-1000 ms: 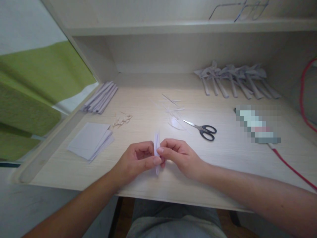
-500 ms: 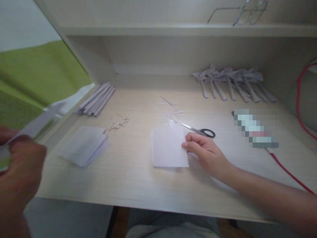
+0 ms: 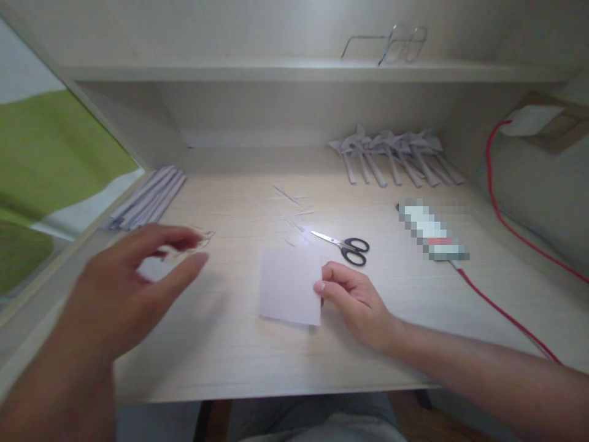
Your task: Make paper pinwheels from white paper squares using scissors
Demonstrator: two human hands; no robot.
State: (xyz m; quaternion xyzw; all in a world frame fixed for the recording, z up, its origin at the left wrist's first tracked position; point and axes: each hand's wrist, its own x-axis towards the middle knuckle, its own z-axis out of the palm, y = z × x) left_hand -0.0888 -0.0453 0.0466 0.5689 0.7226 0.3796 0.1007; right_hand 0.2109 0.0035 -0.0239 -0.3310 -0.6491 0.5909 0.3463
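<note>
Fingers of the right hand (image 3: 356, 301) pinch the blank paper sheet's (image 3: 289, 284) edge; left hand (image 3: 124, 288) fingers hover spread.

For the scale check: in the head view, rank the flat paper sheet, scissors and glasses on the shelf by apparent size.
1. paper sheet
2. glasses, farther from the camera, so unsure against the scissors
3. scissors

Your pale wood desk (image 3: 239, 362) carries: paper sheet (image 3: 289, 285), scissors (image 3: 343, 245), folded strips (image 3: 147, 197), finished paper pieces (image 3: 396, 156), paper scraps (image 3: 289, 205), red cable (image 3: 501, 313).
</note>
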